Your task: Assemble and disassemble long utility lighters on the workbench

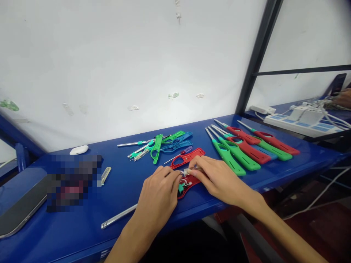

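Both my hands rest on a blue table over an open red lighter shell lying near the front edge. My left hand pinches the small inner parts at the shell's near end, where white wires and a teal piece show. My right hand has its fingers closed on a small clear and metal part over the shell's middle. A metal tube lies on the table and runs under my left wrist.
Loose green and blue shells and metal tubes lie behind the red shell. Several finished red and green long lighters lie in a row to the right. A white power strip sits far right, a white case and a dark device at left.
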A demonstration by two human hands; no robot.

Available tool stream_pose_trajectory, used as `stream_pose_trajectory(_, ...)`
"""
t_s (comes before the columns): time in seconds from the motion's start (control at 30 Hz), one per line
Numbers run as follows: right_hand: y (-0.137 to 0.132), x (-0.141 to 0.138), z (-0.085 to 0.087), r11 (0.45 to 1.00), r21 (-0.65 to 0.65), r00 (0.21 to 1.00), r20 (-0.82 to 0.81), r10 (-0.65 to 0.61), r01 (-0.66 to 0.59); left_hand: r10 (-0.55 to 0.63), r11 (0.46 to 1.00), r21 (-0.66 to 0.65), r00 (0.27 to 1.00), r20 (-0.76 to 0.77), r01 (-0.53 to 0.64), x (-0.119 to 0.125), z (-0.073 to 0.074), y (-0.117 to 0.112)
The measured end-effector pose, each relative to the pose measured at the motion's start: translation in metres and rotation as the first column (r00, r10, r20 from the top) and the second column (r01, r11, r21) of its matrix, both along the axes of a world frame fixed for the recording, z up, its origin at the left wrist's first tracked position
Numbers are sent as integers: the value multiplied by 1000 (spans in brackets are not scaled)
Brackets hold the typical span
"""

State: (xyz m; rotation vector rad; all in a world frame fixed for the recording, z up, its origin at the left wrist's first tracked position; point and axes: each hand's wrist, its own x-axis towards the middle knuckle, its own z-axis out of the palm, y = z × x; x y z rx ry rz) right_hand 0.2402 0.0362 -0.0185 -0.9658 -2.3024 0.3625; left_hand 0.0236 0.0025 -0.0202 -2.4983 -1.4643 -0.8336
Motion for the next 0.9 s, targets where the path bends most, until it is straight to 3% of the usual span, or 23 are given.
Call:
stream_pose_trajectory(0.27, 2, 0, -3, 999, 27, 999, -9, -40, 40, 18, 999, 36, 995, 102, -22, 1, 2, -2)
stream_pose_trajectory(0.6, 1, 3, -1, 1000, 17, 1000, 18, 24, -24, -41, 996, 86, 996, 74, 35, 0, 0, 0)
stream_pose_trajectory(0.9, 1, 2, -4, 999, 39, 998, 49, 29, -31, -25, 995, 93, 999, 48, 20, 2, 1, -1)
